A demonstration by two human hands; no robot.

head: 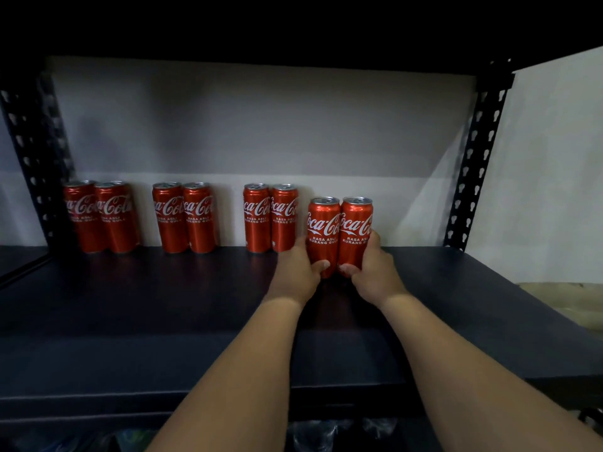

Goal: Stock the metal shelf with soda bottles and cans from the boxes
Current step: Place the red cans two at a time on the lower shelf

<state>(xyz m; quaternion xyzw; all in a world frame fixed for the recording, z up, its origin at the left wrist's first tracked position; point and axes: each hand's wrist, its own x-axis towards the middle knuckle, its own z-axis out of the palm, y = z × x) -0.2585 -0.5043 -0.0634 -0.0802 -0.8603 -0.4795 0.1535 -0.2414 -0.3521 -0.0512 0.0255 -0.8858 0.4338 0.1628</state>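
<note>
Right of centre in the frame, the left hand (298, 272) is grasping one red can (323, 233) and the right hand (375, 272) its twin (355, 231), both upright and touching on the dark shelf (163, 305), just right of six cans (182, 216) along the back.

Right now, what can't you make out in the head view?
- Bases of the two held cans: covered by the left hand and right hand.
- Whether those cans rest on the shelf: hidden by the hands.
- Items below the shelf: dark, cut off by the bottom edge.
- Boxes: not in view.
</note>
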